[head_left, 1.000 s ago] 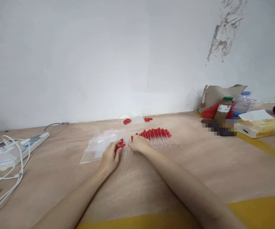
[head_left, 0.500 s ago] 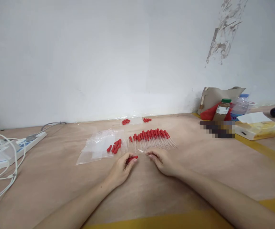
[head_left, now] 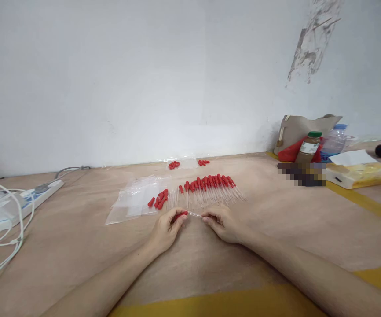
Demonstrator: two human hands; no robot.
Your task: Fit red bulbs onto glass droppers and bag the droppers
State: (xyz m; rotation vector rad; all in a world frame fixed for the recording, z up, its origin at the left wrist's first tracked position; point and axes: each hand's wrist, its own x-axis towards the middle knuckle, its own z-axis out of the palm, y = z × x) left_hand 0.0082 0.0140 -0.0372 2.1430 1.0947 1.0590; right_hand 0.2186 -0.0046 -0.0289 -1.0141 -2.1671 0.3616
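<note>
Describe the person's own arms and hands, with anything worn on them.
The left hand and right hand are bare: no gloves, rings or watch visible. No sleeve shows on the left forearm or right forearm. A small dark spot marks the left forearm.

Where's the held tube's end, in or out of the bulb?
Cannot tell: the clear tube in the right hand meets the red bulb in the left hand; their join is too small.

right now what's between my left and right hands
Head view: a clear tube runs from the red bulb in the left hand to the right hand.
</note>
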